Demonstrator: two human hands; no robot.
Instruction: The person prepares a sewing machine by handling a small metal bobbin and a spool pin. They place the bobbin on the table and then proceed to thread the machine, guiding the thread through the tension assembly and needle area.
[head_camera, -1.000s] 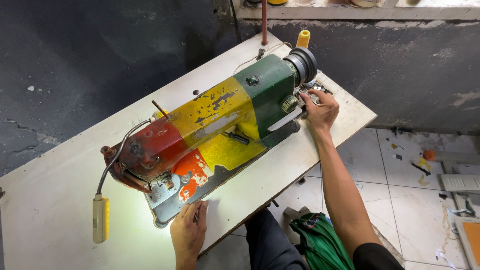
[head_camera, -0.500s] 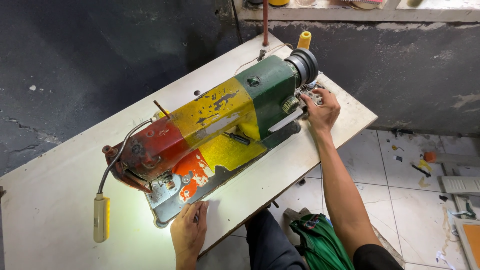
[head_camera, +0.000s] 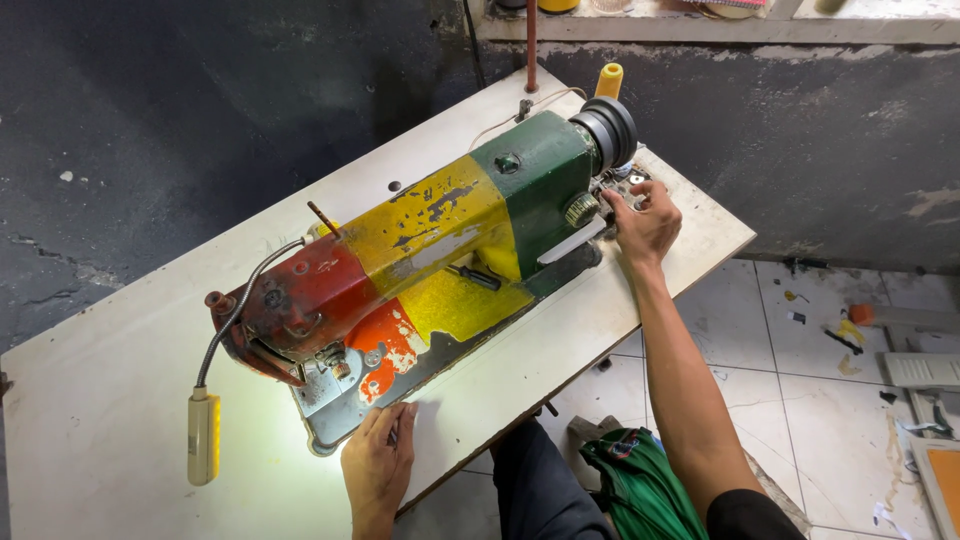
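The right hand (head_camera: 645, 222) reached to the far end of the sewing machine (head_camera: 420, 265), its grip curled around small metal parts just below the black handwheel (head_camera: 608, 130); whether it clasped anything I could not tell. The left hand (head_camera: 378, 465) lay flat and open on the white worktop (head_camera: 120, 420), fingertips touching the machine's base plate, beside the lit yellow gooseneck lamp (head_camera: 203, 437).

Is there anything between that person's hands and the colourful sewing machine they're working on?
Nothing visible. The right hand is already on the sewing machine at its green end below the black handwheel. The left hand rests on the table at the base plate's front edge.
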